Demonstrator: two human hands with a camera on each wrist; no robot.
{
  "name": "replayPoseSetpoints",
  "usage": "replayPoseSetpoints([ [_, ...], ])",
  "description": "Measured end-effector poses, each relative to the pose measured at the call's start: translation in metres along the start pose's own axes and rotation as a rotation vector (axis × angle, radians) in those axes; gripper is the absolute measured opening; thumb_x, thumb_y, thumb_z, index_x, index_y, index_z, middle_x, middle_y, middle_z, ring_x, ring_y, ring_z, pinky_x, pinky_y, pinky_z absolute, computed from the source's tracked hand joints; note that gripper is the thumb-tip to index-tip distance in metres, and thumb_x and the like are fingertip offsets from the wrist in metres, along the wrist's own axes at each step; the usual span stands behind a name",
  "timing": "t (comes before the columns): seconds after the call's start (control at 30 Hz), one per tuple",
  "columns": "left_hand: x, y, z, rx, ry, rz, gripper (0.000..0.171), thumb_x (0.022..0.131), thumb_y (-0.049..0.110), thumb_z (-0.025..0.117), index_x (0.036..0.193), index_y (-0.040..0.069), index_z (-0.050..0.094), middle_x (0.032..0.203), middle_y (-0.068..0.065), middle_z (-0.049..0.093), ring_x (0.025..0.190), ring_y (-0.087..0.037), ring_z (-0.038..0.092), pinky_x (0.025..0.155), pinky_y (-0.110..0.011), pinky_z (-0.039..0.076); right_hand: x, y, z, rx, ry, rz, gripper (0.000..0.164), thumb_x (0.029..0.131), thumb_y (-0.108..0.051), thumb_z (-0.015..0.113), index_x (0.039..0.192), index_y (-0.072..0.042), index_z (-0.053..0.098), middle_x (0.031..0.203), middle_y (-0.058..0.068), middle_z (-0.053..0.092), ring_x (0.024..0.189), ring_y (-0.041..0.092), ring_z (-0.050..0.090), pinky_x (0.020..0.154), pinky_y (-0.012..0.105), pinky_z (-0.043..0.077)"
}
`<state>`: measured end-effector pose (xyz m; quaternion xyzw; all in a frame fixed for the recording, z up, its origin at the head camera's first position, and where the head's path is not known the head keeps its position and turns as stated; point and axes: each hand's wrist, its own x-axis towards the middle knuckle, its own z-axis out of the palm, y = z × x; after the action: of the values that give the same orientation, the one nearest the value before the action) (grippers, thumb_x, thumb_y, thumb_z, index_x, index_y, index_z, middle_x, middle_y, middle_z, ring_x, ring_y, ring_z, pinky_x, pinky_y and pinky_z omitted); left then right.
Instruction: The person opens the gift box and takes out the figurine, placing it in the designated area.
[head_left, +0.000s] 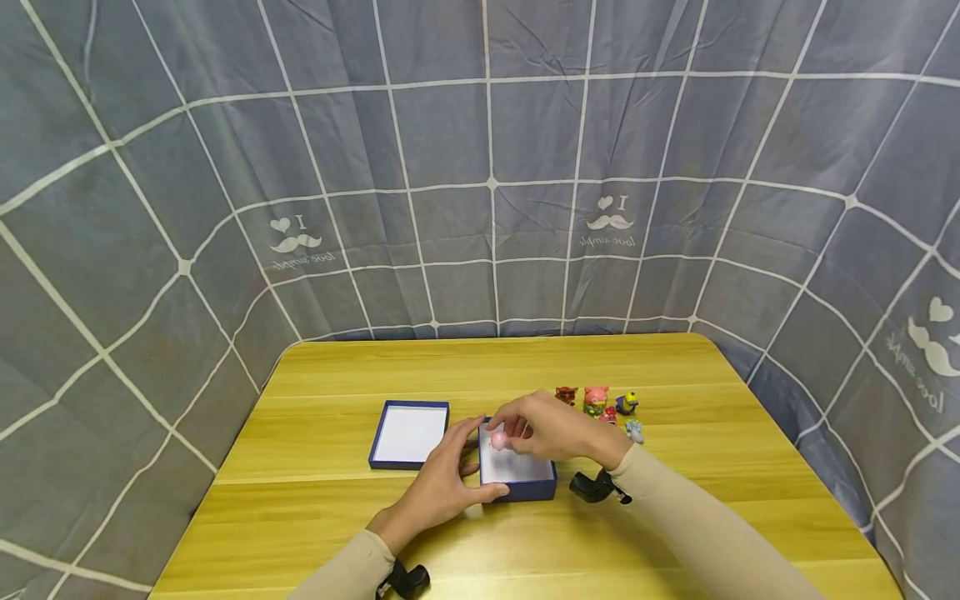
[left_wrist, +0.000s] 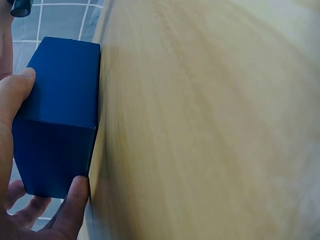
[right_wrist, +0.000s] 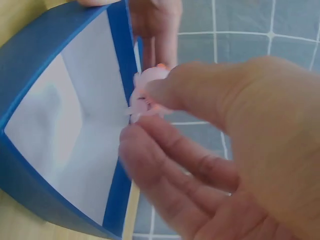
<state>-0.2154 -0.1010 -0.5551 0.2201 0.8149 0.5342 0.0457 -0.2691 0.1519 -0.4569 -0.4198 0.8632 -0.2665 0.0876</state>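
Note:
An uncovered blue box [head_left: 531, 490] with a white inside stands on the table. My left hand [head_left: 438, 487] grips it from the left, thumb on the near side and fingers along the left and far sides; the left wrist view shows the box's blue outer walls [left_wrist: 60, 85]. Over the box's opening, my right hand [head_left: 551, 427] pinches a small pink toy figure [head_left: 498, 440] between thumb and fingers. In the right wrist view the pink figure [right_wrist: 144, 79] is beside the box's rim, partly covered by the thumb.
Left of the box lies its blue-edged lid [head_left: 408, 433], white inside up. Beyond my right hand stand several small toys: a red figure [head_left: 566, 394], a pink pig-like one [head_left: 596, 398], a yellow-and-blue one [head_left: 627, 404] and a pale grey-blue one [head_left: 634, 431]. A grey checked curtain surrounds the wooden table [head_left: 315, 450].

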Motion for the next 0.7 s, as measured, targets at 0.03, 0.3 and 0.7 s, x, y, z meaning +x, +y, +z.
replayPoseSetpoints([
  [0.03,0.000,0.000,0.000,0.004,0.001,0.001,0.113,0.096,0.037,0.101,0.182,0.007,0.034,0.182,-0.017,0.041,0.158,-0.039,0.060,0.120,-0.036,0.066,-0.002,0.000,-0.001,0.010,0.010,-0.007,0.028,0.111,-0.012,0.081,0.139,-0.004,0.083,0.111,0.003,0.086,0.097,0.006,0.080,0.088,0.018,0.070],
  [0.3,0.000,0.001,-0.001,-0.005,0.001,0.010,0.111,0.096,0.035,0.101,0.182,0.011,0.036,0.181,-0.016,0.042,0.160,-0.037,0.059,0.121,-0.037,0.066,-0.011,-0.004,-0.004,0.151,0.103,-0.053,0.023,0.112,-0.011,0.080,0.136,-0.011,0.081,0.126,0.006,0.082,0.111,0.016,0.086,0.099,0.021,0.072],
  [0.7,0.000,0.000,0.000,0.023,0.006,0.002,0.110,0.096,0.038,0.101,0.181,0.013,0.037,0.181,-0.016,0.043,0.159,-0.038,0.059,0.121,-0.040,0.066,-0.019,-0.010,-0.003,0.118,0.306,-0.152,0.024,0.108,-0.011,0.086,0.131,-0.014,0.080,0.123,0.003,0.085,0.102,0.011,0.084,0.092,0.027,0.075],
])
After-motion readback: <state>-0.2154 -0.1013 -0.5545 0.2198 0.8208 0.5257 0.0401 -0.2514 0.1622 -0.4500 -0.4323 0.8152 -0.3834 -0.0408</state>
